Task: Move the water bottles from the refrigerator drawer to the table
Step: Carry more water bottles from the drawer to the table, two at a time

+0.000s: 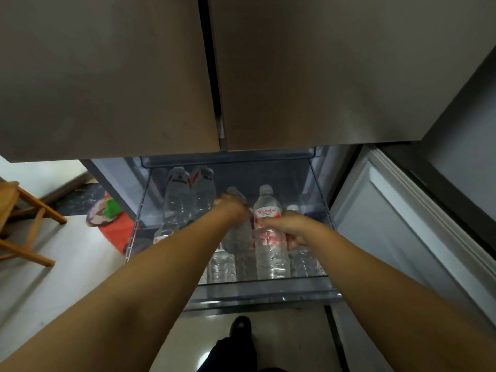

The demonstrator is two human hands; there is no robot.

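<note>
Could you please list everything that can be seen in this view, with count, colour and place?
refrigerator drawer: one, clear plastic, pulled open at centre.
water bottles: several, exact count unclear, clear with red and white labels, in the drawer.
bottle in left grip: one, clear, blurred, centre of drawer.
bottle in right grip: one, clear with white cap and red label, upright, right of centre.
refrigerator doors: two, brown-grey, closed, above the drawer.
wooden furniture: one, brown, far left on the floor.
mat: one, red with a pattern, on the floor left of the drawer.
shoe: one, black, bottom centre.
left hand: one, grips a bottle.
right hand: one, grips a bottle.
</note>
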